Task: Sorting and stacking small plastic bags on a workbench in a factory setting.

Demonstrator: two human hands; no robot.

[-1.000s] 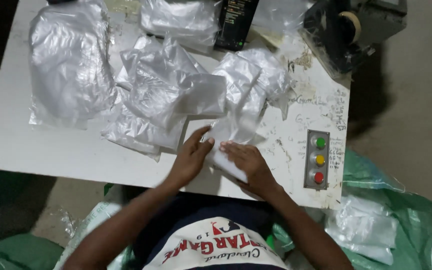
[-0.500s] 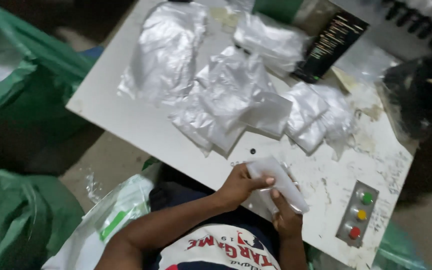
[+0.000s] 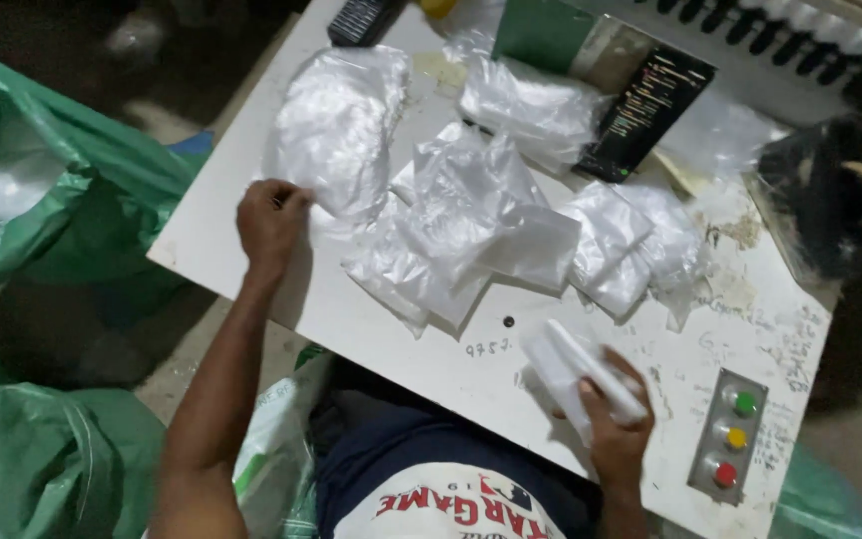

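Item in hand: one folded white packet [image 3: 583, 371], flat and oblong, lying at the near edge of the white table [image 3: 231, 269]; my right hand [image 3: 616, 424] is closed round its near end, thumb over the top, fingers wrapped beneath, so it is held firm. Change noted: a second ago both my hands were pressed together on this packet at the table's middle near edge; now only the right keeps it, and my left hand [image 3: 269, 222] has gone out to the far left, where its curled fingers pinch the edge of the large clear plastic bag [image 3: 339, 130] lying there. I judge from this that the folding of the packet is finished and a bag is being fetched for it. Adjacent stock: a loose heap of crumpled clear bags [image 3: 471, 230] in the table's middle, more of the same [image 3: 626, 245] to its right, another bundle [image 3: 536, 105] beyond. Further out: a dark printed box [image 3: 647, 110], a grey panel with green, yellow and red buttons [image 3: 730, 437] at the near right corner, green sacks [image 3: 32, 200] on the floor to the left. Not determinable: what the packet contains; whether my left fingers grip one bag or several layers; the dark device at far right [image 3: 840, 200], which sits in shadow and is cut by the frame; the black object at the top edge [image 3: 361, 18], also cut off.
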